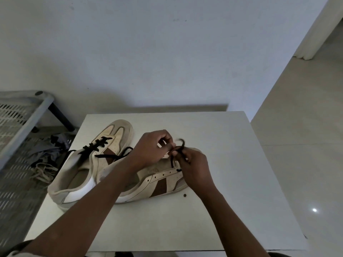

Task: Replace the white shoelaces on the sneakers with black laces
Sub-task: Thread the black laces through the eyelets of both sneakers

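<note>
Head view, and it was all fingertips. The right hand [194, 164] pinched the black lace [179, 148] just above the front eyelets of the near sneaker [161, 180], fingers curled tight on the cord. The left hand [154, 147] was right there with it, fingers curled too, thumb and fingertips nipping the same lace just beside the right hand's grip. Between the two hands the lace stood up in a small blurred loop. One strand dropped from it toward that sneaker's eyelet row, though how far it was threaded could not be told.

The near sneaker was beige with a brown stripe and a white heel patch. It pointed its toe away and to the right, its heel end partly hidden under the left forearm. Pressed against its left side sat the far sneaker [104, 154], with black lacing [96, 145] crossed through several eyelets and a loose end trailing back toward the near sneaker.

Under the near sneaker was the white table [232, 145], with a dark speck [184, 195] just in front of its sole. Well to its left, down on the floor, lay the white laces [42, 172] beside a heap of grey cloth [48, 151]. A mesh rack [18, 115] stood farther left.
</note>
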Demonstrator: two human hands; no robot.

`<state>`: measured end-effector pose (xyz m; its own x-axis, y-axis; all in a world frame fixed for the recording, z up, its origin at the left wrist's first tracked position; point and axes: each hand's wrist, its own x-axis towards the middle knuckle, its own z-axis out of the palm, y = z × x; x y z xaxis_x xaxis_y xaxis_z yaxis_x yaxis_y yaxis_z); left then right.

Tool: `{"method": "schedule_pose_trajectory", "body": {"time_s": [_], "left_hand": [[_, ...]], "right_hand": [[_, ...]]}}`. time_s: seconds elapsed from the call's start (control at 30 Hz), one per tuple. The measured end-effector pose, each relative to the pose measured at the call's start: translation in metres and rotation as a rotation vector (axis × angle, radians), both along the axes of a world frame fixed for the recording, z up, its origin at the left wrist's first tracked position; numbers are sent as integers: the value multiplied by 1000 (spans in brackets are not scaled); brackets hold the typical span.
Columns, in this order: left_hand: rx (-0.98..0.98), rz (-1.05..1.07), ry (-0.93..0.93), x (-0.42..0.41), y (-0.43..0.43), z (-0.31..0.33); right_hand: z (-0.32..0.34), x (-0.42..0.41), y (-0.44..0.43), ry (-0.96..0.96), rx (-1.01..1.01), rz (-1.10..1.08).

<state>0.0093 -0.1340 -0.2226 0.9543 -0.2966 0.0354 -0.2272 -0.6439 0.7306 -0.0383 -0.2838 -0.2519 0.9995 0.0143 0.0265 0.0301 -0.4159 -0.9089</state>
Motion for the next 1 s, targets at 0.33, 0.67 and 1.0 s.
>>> {"method": "schedule_pose_trajectory", "body": {"time_s": [0.33,0.67,1.0], "left_hand": [[381,-233,-343,-25,6,-27],[364,-382,-100,-39,-5,-21],[-14,-138,69,-47,-4,-24]], "right_hand": [[14,0,5,41,279,-83],[65,0,7,-254,734,-55],[13,8,-21,214,-289,154]]}}
